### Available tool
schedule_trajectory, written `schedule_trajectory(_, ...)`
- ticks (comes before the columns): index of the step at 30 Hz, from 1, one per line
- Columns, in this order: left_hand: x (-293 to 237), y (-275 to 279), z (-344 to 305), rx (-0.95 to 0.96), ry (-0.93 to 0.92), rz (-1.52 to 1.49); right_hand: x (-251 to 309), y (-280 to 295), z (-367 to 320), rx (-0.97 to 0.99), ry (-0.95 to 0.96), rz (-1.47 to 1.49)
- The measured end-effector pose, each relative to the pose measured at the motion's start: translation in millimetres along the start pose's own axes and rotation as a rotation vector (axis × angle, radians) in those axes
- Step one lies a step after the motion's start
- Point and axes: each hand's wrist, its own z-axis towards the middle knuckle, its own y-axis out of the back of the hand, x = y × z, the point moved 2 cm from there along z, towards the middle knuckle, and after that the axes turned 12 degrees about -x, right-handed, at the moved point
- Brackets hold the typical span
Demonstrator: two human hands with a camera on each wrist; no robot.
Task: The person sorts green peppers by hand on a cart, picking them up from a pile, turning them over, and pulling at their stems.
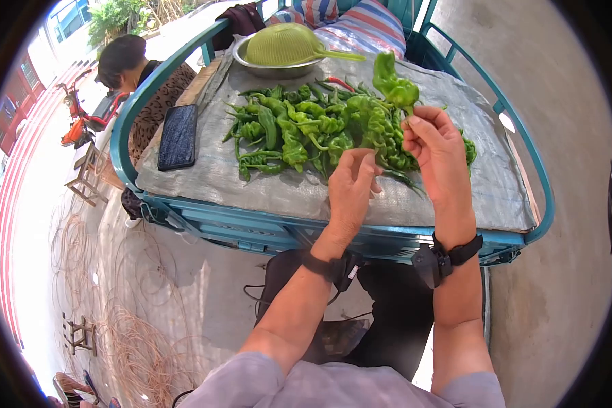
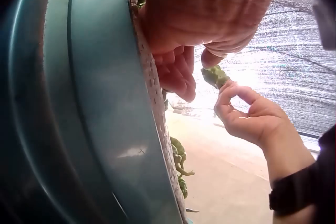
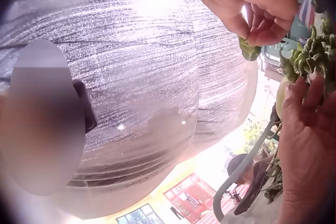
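In the head view, my right hand (image 1: 442,160) pinches a wrinkled green pepper (image 1: 394,85) by its stem end between thumb and fingertips, with the pepper pointing up. The same pepper (image 3: 250,50) shows below the right fingertips in the right wrist view. My left hand (image 1: 350,185) is at the near edge of a heap of green peppers (image 1: 296,126), its fingers loosely bent and nothing seen in them. The heap lies on a grey woven sheet (image 1: 204,183) over the bed of a blue-green cart, and one red pepper (image 1: 340,83) shows at its back.
A green strainer (image 1: 282,44) lies upside down in a metal basin (image 1: 279,70) behind the heap. A dark phone (image 1: 177,136) rests at the sheet's left. Blue-green rails (image 1: 523,146) border the cart. Beyond the left rail sits another person (image 1: 139,88), near a small wooden stool (image 1: 85,173).
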Motion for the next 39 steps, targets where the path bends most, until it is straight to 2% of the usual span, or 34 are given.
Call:
schedule_trajectory(1,1.5,0.0,0.8,-0.011,0.016,-0.018,5.0,-14.0,3.4,-0.020,0.033,-0.021)
schedule_trajectory(4,5.9,0.1,1.4,-0.015,-0.001,-0.034,3.7,-47.8,25.3,-0.003,0.274,-0.412)
schedule_trajectory(7,10.8,-0.6,3.3,0.002,-0.049,-0.059,-16.2,-80.0,28.3,-0.087,0.900,-1.257)
schedule_trajectory(8,12.2,0.3,3.6,0.009,-0.063,-0.072,-27.8,-85.1,32.2,-0.041,0.907,-1.284)
schedule_trajectory(11,3.1,3.7,3.2,-0.007,0.052,-0.104,-48.0,-95.7,36.9,0.058,0.937,-1.366)
schedule_trajectory(14,8.3,5.0,7.0,0.005,0.074,-0.131,-42.6,-93.2,30.7,0.139,0.979,-1.232)
schedule_trajectory(15,8.0,6.0,8.0,0.013,0.065,-0.134,-39.0,-88.8,26.5,0.138,0.940,-1.190)
schedule_trajectory(18,4.0,7.8,7.3,0.017,0.073,-0.093,-16.2,-66.5,5.7,-0.162,0.868,-1.135)
schedule_trajectory(20,2.7,10.7,7.6,0.039,0.097,-0.112,-9.2,-37.3,-3.9,-0.284,0.676,-1.154)
schedule_trajectory(23,0.3,13.6,7.4,0.049,0.136,-0.141,-20.6,8.0,-10.1,-0.293,0.702,-1.525)
schedule_trajectory(26,3.8,11.5,6.5,0.055,0.120,-0.126,-47.2,32.8,-13.8,-0.250,0.816,-1.593)
schedule_trajectory(27,4.5,10.5,5.4,0.051,0.114,-0.107,-50.9,33.9,-13.7,-0.263,0.749,-1.570)
schedule_trajectory(30,5.0,7.3,3.2,0.039,0.089,-0.033,-59.0,37.3,-9.9,-0.312,0.829,-1.601)
schedule_trajectory(39,6.3,-1.9,-2.4,0.052,0.012,0.148,-69.8,38.8,1.3,-0.413,0.842,-1.436)
